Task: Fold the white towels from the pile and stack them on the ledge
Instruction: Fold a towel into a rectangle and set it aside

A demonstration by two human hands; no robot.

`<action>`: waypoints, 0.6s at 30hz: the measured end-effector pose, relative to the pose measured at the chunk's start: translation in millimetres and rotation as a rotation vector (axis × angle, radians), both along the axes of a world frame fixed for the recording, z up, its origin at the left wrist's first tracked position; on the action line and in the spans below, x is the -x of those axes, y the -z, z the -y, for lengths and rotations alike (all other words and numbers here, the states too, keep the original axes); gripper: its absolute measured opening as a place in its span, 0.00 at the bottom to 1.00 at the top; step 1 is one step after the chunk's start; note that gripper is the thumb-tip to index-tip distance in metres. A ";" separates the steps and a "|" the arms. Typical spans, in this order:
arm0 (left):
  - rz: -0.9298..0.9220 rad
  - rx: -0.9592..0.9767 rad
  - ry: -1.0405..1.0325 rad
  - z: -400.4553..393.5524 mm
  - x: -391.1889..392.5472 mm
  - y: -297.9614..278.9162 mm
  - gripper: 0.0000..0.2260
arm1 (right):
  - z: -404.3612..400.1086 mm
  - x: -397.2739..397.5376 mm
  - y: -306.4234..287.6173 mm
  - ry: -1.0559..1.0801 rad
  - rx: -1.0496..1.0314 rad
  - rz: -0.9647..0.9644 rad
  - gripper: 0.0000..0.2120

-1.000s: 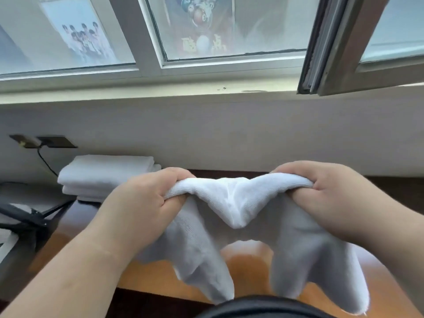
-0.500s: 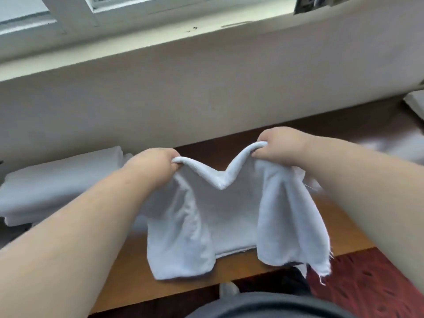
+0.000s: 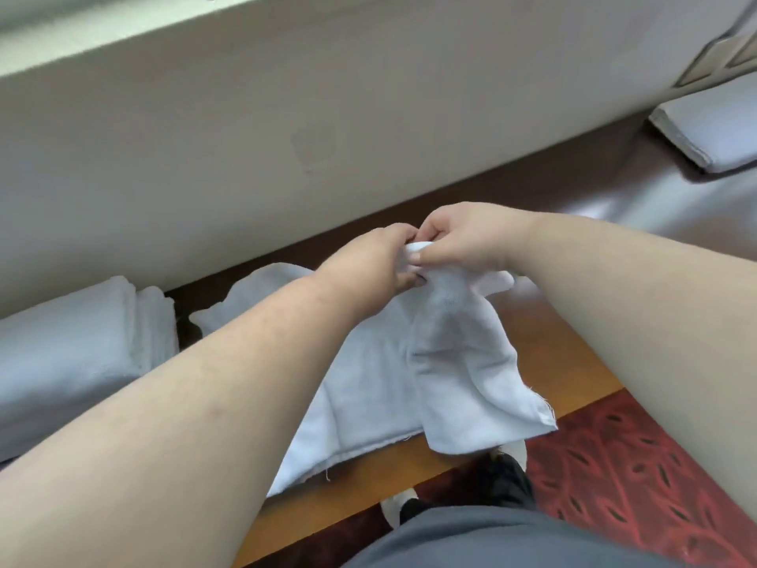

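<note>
Both hands met above the ledge [image 3: 573,362]: left hand [image 3: 377,260] & right hand [image 3: 458,239] each pinched a top corner of the towel [image 3: 458,383], corners brought together, prob. to halve it; rest hung down.

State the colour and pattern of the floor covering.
Red carpet with dark leaf-like marks, clearest in the head view.

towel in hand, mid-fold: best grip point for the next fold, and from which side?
Probably the hanging bottom edge of the white towel, near its frayed corner. Both the left hand and right hand pinch the joined top corners together, so the cloth drapes free over the wooden ledge. Keep one hand on top, bring the other in from below on the person's right, where the edge hangs clear.
</note>
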State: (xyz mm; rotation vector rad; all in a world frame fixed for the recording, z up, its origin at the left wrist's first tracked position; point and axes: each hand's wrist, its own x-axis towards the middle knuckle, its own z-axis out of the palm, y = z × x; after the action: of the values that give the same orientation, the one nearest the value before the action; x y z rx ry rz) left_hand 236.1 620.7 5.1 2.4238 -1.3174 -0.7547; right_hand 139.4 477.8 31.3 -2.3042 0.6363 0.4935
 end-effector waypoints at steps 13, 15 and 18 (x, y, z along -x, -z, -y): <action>-0.049 -0.203 0.017 56.4 -1.6 -18.5 0.12 | 97.2 81.7 19.0 0.135 -0.136 -0.011 0.07; -0.168 -0.127 0.058 89.5 18.1 -25.7 0.20 | 103.8 80.7 12.7 0.157 -0.190 0.079 0.07; -0.180 -0.064 0.112 138.4 44.4 -28.5 0.17 | 118.4 79.6 11.5 0.217 -0.227 0.194 0.05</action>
State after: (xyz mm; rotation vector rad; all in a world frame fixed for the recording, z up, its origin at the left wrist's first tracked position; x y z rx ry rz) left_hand 191.7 482.4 33.6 2.2823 -1.3847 -1.0332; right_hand 59.8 359.4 19.9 -2.0108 0.6865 0.2236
